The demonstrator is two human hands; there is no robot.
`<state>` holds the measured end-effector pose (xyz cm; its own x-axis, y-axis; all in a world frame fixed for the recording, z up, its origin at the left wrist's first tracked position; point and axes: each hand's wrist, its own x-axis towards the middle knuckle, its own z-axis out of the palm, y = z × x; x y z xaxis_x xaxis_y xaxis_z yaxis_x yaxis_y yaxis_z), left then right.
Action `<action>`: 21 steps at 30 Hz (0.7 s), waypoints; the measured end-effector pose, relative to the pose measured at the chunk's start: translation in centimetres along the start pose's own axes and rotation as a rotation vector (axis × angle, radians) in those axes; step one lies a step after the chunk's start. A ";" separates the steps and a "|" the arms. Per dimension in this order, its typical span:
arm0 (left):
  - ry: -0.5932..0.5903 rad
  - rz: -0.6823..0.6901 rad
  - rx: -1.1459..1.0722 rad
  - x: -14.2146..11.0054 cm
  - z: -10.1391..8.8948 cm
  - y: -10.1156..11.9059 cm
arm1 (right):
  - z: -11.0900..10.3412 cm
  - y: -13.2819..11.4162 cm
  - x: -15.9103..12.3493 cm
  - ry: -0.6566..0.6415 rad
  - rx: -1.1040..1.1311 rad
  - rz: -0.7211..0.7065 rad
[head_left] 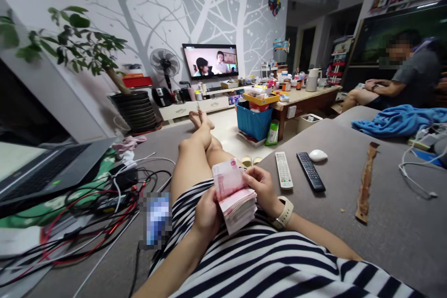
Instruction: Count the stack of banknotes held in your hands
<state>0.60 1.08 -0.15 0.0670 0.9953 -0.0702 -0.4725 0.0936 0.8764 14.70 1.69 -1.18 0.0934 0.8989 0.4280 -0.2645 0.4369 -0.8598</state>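
Note:
A thick stack of pink banknotes (234, 198) rests on my lap, over a black-and-white striped garment (265, 260). My left hand (206, 214) grips the stack from the left side, fingers closed around its lower part. My right hand (262, 187), with a pale watch at the wrist, pinches the top notes from the right and bends them upward. My bare legs (195, 153) stretch forward on the grey sofa (384, 223).
A white remote (283, 170), a black remote (310, 171) and a white mouse (318, 155) lie to my right. A laptop (45, 172) and tangled cables (87, 214) sit to my left. Another person (401, 74) sits far right. A TV (210, 60) hangs ahead.

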 end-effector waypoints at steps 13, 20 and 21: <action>0.020 -0.015 0.086 -0.3 0.2 0.4 | -0.1 0.1 0.3 0.029 0.039 -0.015; 0.052 -0.041 0.053 -0.2 0.5 0.4 | 0.0 -0.1 0.4 0.047 0.024 -0.017; 0.058 -0.032 0.072 -0.3 0.5 0.5 | 0.0 -0.1 0.4 0.047 0.028 -0.017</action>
<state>0.82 0.80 0.54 0.0295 0.9918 -0.1243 -0.4061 0.1255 0.9052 14.75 1.96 -0.89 0.1432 0.8924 0.4280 -0.2896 0.4513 -0.8441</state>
